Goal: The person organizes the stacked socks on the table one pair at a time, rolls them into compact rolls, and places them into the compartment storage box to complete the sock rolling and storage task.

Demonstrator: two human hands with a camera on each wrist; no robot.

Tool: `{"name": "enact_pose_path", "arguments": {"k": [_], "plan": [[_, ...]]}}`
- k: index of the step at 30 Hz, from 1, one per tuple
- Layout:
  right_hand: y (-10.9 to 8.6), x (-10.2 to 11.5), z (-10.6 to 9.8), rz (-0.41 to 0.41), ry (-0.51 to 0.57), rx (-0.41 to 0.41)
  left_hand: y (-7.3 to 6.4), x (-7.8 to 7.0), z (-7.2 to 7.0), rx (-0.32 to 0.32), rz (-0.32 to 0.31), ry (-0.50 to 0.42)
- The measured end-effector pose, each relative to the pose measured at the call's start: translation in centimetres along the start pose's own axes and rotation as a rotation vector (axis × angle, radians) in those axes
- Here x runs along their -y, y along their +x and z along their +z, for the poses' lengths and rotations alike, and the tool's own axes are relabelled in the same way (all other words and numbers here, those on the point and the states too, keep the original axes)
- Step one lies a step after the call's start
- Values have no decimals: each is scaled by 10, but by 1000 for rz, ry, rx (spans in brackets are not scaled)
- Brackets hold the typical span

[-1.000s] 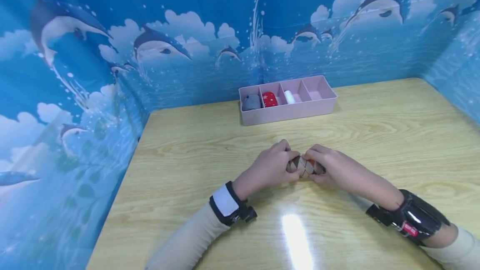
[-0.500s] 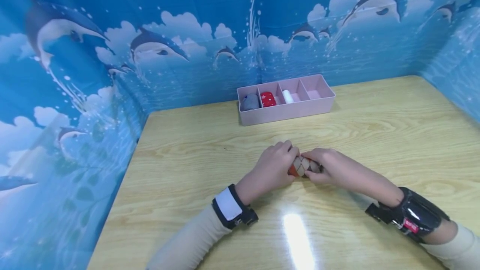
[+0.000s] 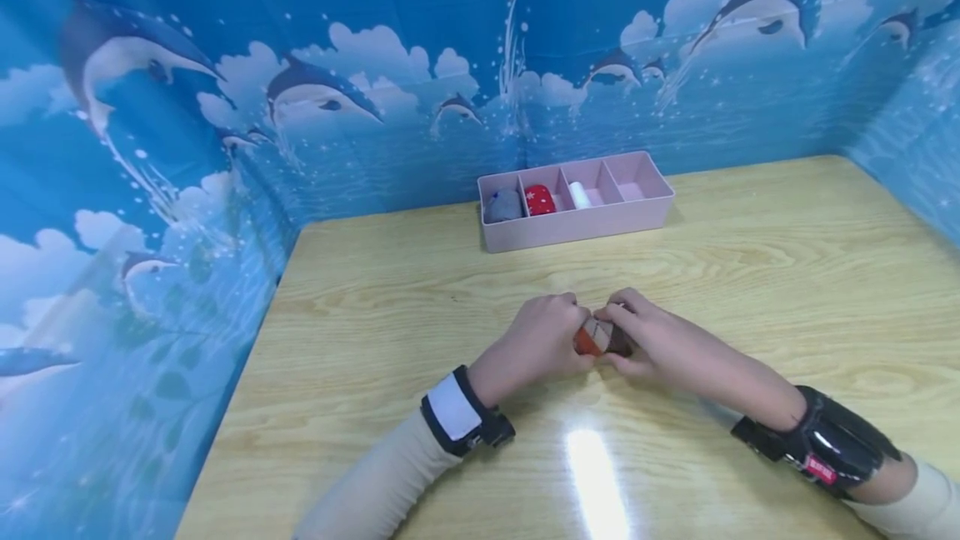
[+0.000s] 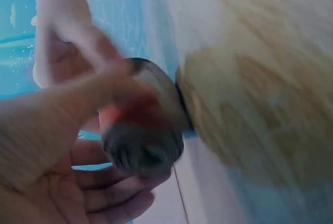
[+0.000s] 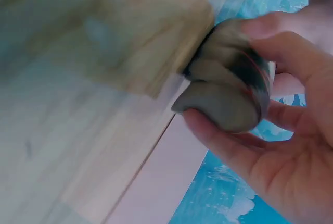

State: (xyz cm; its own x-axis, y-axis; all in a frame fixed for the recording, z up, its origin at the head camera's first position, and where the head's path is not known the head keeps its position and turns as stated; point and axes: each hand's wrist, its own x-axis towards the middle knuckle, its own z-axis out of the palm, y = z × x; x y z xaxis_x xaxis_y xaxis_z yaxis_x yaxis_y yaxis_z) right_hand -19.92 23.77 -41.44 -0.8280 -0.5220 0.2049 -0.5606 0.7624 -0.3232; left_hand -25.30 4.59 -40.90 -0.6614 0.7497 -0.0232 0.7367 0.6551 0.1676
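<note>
Both hands are around a rolled-up sock (image 3: 597,337) in argyle beige, brown and orange, low over the table. My left hand (image 3: 542,340) grips its left end, thumb and fingers curled about it. The right hand (image 3: 654,337) pinches the other end between thumb and fingers. In the left wrist view the sock (image 4: 143,148) shows a dark spiral end, blurred, with the left fingers beneath. From the right wrist, the sock's (image 5: 223,96) folded olive-beige end is visible, held by the right thumb and fingers. The fingers cover much of the pattern.
A pink divided box (image 3: 581,229) stands at the back of the wood-grain table (image 3: 375,307). Its compartments hold a grey fabric bundle (image 3: 504,205), a red patterned roll (image 3: 538,199) and a white roll (image 3: 579,195). Behind hangs a dolphin-print curtain (image 3: 405,140).
The right hand has shifted slightly left, closer to the left hand. The sock has turned in the fingers, its orange patch now by the left hand, and less of it shows between the hands.
</note>
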Motion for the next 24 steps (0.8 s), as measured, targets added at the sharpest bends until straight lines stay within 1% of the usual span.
{"name": "enact_pose_path", "arguments": {"k": [2, 4, 6, 8, 10, 14, 17, 18, 20, 24], "plan": [[-1, 0, 1, -7, -17, 7, 1, 0, 1, 40, -2, -65], [-1, 0, 2, 3, -13, 30, 0, 0, 2, 70, -9, -131], [-1, 0, 1, 20, -12, 51, 0, 0, 3, 76, -8, -151], [-1, 0, 1, 40, -3, 61, -1, 0, 3, 60, -7, -127], [-1, 0, -1, 55, 5, 69, -2, -1, 2, 39, -1, -79], [0, 2, -4, 49, -7, 68, -3, -3, 0, 0, 13, 12], [1, 2, -5, 46, 0, 73, -3, -5, -1, -11, 20, 40], [1, 1, -6, 51, 19, 78, -3, -5, -2, -14, 22, 46], [1, 0, -7, 69, 90, 85, -4, -5, -3, -29, 34, 49], [-1, -4, -15, 74, 251, 64, -9, -6, -10, -101, 76, 82]]}}
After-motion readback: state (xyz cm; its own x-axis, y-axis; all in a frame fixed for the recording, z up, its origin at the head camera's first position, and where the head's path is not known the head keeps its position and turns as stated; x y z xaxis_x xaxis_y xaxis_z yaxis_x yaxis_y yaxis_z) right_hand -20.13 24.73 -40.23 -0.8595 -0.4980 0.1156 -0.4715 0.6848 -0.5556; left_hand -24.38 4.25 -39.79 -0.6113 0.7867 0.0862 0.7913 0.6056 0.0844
